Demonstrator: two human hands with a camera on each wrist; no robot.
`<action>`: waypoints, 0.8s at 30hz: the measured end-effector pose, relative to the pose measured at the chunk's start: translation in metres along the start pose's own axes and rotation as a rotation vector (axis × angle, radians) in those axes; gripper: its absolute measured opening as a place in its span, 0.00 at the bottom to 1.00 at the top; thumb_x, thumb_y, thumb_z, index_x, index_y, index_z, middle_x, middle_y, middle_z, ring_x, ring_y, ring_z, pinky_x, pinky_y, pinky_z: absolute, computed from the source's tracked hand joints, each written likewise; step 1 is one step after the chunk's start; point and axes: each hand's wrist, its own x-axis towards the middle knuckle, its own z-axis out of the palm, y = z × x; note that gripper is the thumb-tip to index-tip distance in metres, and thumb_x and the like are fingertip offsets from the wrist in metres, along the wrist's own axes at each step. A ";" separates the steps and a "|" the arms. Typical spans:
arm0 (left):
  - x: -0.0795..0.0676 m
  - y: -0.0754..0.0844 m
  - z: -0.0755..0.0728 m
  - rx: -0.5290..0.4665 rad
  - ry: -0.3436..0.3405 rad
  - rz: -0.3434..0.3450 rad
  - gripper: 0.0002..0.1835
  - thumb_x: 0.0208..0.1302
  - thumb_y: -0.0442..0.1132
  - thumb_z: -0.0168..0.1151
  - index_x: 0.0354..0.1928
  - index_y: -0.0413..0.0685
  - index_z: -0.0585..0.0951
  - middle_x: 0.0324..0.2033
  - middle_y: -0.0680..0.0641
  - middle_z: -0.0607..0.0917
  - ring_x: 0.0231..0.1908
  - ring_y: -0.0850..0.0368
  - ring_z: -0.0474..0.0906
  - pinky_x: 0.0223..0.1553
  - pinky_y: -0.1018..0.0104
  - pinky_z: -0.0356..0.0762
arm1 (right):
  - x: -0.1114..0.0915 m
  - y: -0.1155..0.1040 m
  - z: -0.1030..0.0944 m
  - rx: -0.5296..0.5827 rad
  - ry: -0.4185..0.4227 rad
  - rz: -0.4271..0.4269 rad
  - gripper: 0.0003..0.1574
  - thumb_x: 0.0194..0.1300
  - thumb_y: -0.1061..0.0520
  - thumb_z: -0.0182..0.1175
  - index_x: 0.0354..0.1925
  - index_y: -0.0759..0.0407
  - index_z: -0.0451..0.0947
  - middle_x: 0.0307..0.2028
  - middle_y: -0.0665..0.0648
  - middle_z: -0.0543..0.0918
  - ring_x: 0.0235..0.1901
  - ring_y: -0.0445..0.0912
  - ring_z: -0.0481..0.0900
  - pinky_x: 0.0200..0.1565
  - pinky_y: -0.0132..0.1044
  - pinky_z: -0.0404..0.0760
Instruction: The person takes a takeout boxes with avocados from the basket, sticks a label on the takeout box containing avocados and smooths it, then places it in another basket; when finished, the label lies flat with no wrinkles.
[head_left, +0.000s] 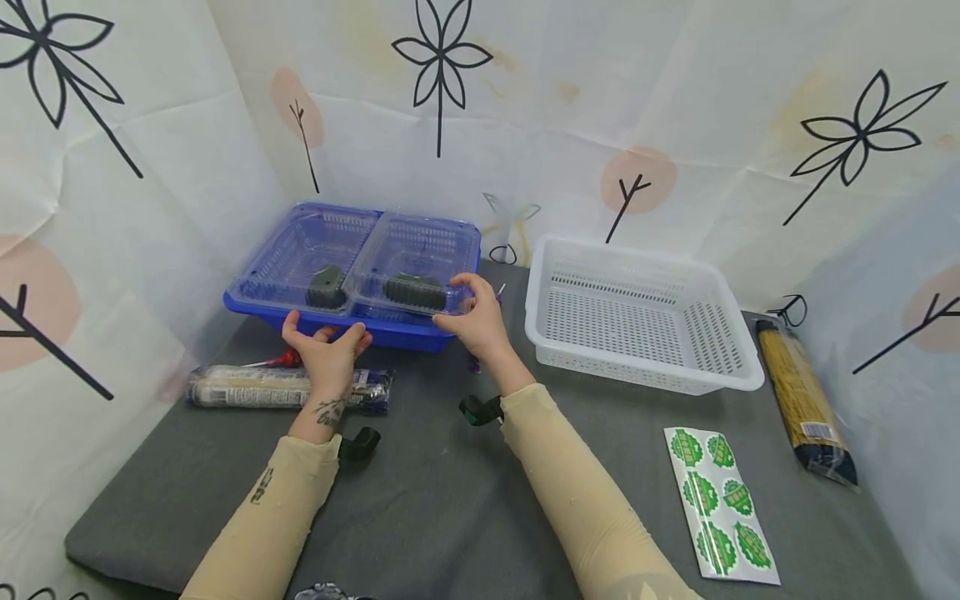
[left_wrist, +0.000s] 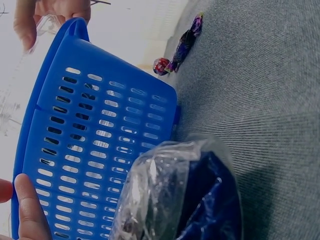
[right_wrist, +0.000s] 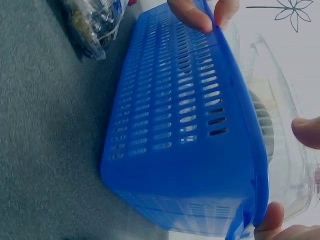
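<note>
A blue slotted basket stands at the back left, near the wall. Two clear plastic containers sit at its top: the left container and the right container, which overlaps the left one's edge. Each has a dark green piece inside, a lumpy one on the left and a ridged one on the right. My left hand grips the basket's front rim between thumb and fingers. With the right hand I hold the right container's front corner, one fingertip right by the basket rim.
Before the basket lies a long blue-and-clear packet, with a red-handled tool behind it. A white slotted basket stands right of centre. Farther right are a packet of yellow sticks and a green sticker sheet. A purple-wrapped item lies beside the blue basket.
</note>
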 end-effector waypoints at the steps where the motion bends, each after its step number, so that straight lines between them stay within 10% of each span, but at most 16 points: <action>1: 0.000 -0.001 0.000 -0.003 0.000 -0.001 0.52 0.38 0.33 0.71 0.57 0.76 0.47 0.33 0.45 0.62 0.28 0.45 0.77 0.36 0.53 0.77 | 0.000 0.000 0.000 0.007 0.000 -0.001 0.32 0.42 0.60 0.68 0.47 0.54 0.68 0.52 0.49 0.64 0.30 0.46 0.63 0.24 0.33 0.66; 10: 0.002 -0.001 0.000 -0.031 0.019 -0.001 0.53 0.36 0.31 0.72 0.57 0.75 0.48 0.30 0.44 0.63 0.27 0.44 0.77 0.34 0.53 0.77 | -0.002 -0.006 -0.003 0.110 -0.038 0.107 0.32 0.43 0.63 0.67 0.48 0.52 0.67 0.17 0.54 0.60 0.16 0.43 0.59 0.16 0.33 0.63; 16: 0.002 0.000 0.000 -0.036 0.022 -0.006 0.53 0.35 0.30 0.72 0.57 0.75 0.48 0.30 0.44 0.63 0.27 0.44 0.77 0.35 0.53 0.77 | -0.002 -0.010 -0.004 0.119 -0.033 0.160 0.33 0.44 0.65 0.66 0.48 0.46 0.68 0.13 0.52 0.61 0.12 0.41 0.58 0.14 0.31 0.62; 21: 0.001 0.000 0.000 -0.034 0.022 -0.004 0.53 0.36 0.30 0.72 0.57 0.75 0.48 0.29 0.45 0.63 0.26 0.45 0.77 0.35 0.53 0.77 | -0.002 -0.014 -0.003 0.073 -0.012 0.161 0.30 0.46 0.53 0.67 0.48 0.46 0.68 0.35 0.51 0.73 0.20 0.43 0.68 0.22 0.35 0.68; 24: -0.001 0.002 0.002 -0.033 0.012 -0.007 0.53 0.37 0.30 0.71 0.57 0.74 0.48 0.29 0.45 0.62 0.27 0.46 0.77 0.35 0.54 0.77 | -0.002 -0.016 -0.002 0.053 0.013 0.164 0.26 0.48 0.48 0.65 0.46 0.46 0.69 0.57 0.49 0.65 0.43 0.45 0.73 0.37 0.39 0.73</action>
